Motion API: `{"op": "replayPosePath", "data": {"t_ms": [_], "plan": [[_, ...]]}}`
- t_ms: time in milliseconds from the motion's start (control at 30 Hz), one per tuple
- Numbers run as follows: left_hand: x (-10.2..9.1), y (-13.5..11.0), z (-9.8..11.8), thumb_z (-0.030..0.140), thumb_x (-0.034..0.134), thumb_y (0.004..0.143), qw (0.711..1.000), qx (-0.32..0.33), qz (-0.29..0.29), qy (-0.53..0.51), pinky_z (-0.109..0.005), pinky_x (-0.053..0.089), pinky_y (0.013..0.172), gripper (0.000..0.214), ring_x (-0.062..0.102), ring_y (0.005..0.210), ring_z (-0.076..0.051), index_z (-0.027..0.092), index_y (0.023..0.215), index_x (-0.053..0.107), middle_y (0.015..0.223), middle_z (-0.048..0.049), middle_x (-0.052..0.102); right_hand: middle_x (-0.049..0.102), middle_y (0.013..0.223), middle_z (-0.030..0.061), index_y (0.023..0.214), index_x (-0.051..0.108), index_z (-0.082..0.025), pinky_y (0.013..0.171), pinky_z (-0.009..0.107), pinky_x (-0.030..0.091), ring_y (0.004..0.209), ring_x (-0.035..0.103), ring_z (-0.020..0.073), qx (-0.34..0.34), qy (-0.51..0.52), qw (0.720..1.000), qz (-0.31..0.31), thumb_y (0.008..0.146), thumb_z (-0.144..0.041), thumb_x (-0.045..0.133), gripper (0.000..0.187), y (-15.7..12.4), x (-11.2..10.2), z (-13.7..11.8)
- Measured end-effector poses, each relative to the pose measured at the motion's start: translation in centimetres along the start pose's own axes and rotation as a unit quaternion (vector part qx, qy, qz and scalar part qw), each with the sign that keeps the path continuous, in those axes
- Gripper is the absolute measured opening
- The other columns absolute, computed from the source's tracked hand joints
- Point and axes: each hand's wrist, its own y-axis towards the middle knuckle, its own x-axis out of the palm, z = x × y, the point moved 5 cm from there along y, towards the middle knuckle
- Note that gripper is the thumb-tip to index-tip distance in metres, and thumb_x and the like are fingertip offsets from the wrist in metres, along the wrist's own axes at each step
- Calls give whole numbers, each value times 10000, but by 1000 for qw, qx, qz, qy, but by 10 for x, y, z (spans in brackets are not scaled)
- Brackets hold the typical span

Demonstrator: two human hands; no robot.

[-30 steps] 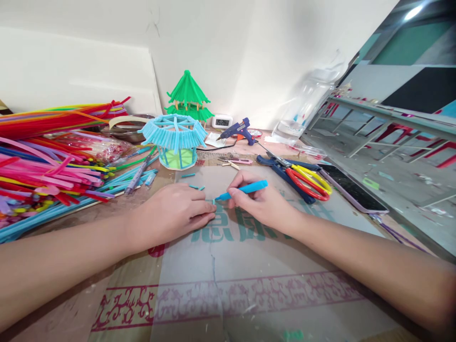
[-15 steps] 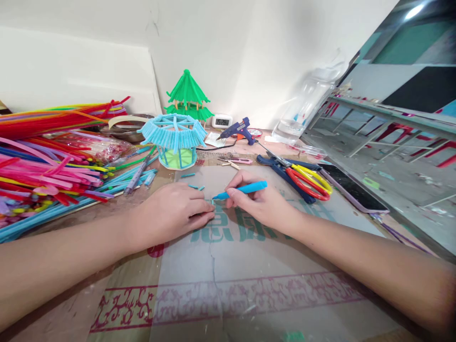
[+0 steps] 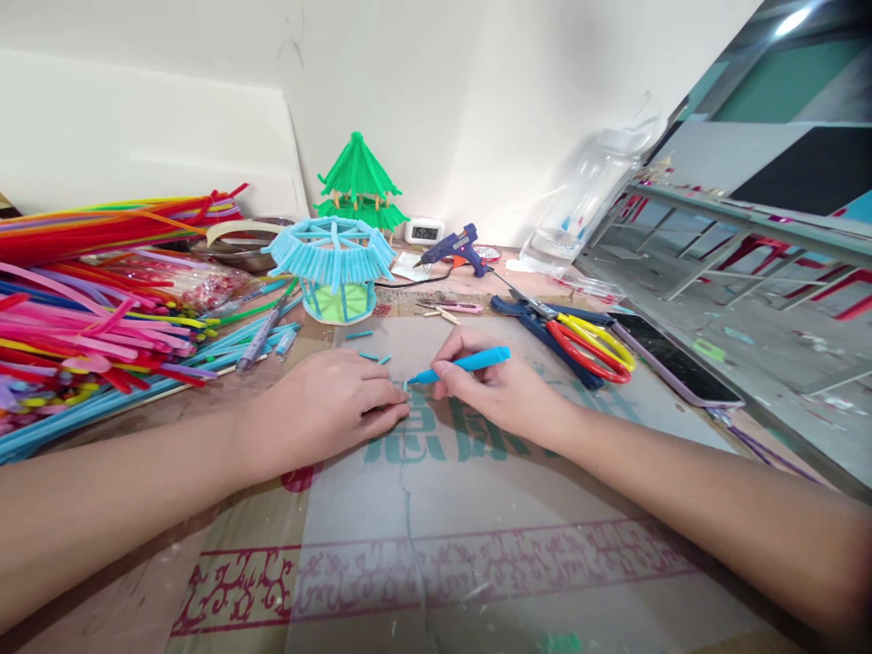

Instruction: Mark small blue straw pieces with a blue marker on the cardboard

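Observation:
My right hand grips a blue marker pen, its tip pointing left and down at a small light-blue piece. Beside that piece, my left hand has its thumb and fingertips pressed together; the small piece sticks out at the fingertips. Several short blue stick pieces lie just beyond the left hand on the translucent sheet. Farther back stands a small round model house with blue pillars and a blue slatted roof. A green tiered-roof model rises behind it.
Colourful pipe cleaners heap up at the left. A glue gun, a digital clock and a clear bottle stand along the back. Scissors, blue-handled pliers and a phone lie at the right near the table edge.
The marker tip and the small blue piece have shifted very slightly. Both hands otherwise stay in place with the same hold.

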Motion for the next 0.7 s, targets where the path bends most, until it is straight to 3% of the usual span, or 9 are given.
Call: {"op": "replayPosePath", "data": {"t_ms": [700], "plan": [[1,0,-1,291,543,979,1000,-3,-13,-5,-303,415,640,246,656,681,-184,195,847,727,735,-4,704,659,728,-2,856,536,-213,632,264,503,688,651,150,4,18,1000,-6,920,-298,578,114,0,1,-2]]}}
